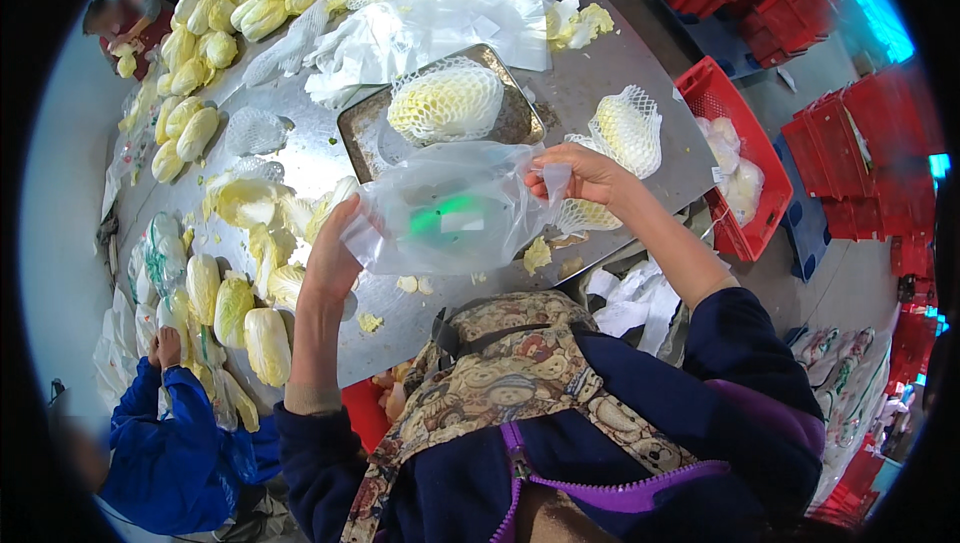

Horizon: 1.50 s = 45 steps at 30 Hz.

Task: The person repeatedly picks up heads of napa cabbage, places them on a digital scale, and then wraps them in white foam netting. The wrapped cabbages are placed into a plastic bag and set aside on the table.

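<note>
A clear plastic bag (480, 243) with a green print and a white label is stretched between my two hands. My left hand (330, 250) grips its left end, the fingertips partly hidden by the film. At the other end my right hand (574, 172) pinches a corner of the bag. Just beyond it, a napa cabbage in a white foam net (446, 102) lies on a metal tray (365, 145). Two more netted pieces are near my right hand: a netted cabbage (628, 130) beyond it and another netted cabbage (589, 214) partly under my wrist.
Loose napa cabbages (266, 344) and torn leaves (247, 202) cover the left of the steel table (420, 325). Plastic bags (442, 18) are piled at the back. A red crate (757, 168) with bagged produce stands right. A co-worker in a blue jacket (169, 453) works at left.
</note>
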Available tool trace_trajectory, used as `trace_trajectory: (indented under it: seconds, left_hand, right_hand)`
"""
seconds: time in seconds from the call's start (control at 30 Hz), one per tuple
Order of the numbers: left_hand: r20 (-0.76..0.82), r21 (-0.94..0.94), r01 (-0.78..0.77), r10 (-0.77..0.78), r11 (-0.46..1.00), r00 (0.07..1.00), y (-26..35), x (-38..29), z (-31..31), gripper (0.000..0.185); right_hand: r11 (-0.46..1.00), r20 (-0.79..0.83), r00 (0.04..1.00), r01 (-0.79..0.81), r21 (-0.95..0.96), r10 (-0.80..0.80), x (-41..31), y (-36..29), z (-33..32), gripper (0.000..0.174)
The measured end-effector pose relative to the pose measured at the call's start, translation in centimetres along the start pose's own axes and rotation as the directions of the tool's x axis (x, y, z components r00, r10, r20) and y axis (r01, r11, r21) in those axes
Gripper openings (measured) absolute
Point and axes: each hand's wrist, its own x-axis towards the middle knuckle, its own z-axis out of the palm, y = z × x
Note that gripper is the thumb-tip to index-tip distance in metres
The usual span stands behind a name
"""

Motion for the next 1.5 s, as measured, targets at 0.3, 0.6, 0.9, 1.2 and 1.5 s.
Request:
trace_trajectory:
  seconds: [0.3,0.6,0.9,1.2,1.5]
  left_hand:
    - [-0.056,-0.260,0.288,-0.312,0.922,0.948,-2.1,9.6,-2.7,0.017]
    - [0.055,-0.834,0.283,-0.438,0.474,0.897,-1.4,18.1,-2.8,0.017]
    - [-0.033,-0.757,0.253,-0.423,0.602,0.906,2.4,16.1,0.9,0.027]
    - [0.341,-0.915,0.403,-0.584,-0.025,0.737,4.5,20.8,-2.0,0.027]
    - [0.212,-0.891,0.420,-0.661,0.172,0.720,2.1,24.3,-4.2,0.029]
  right_hand:
    - [0.703,-0.070,0.993,-0.016,0.711,0.093,5.0,2.3,-3.2,0.017]
    - [0.916,-0.404,0.870,0.370,0.154,-0.284,12.5,2.8,-9.1,0.020]
    - [0.317,-0.176,0.979,0.135,0.939,0.105,10.7,-4.0,-3.9,0.029]
    - [0.028,-0.088,0.986,0.084,0.996,0.140,12.5,-6.8,-5.9,0.055]
    - [0.853,0.008,0.990,0.116,0.508,-0.139,20.0,-1.0,-17.6,0.047]
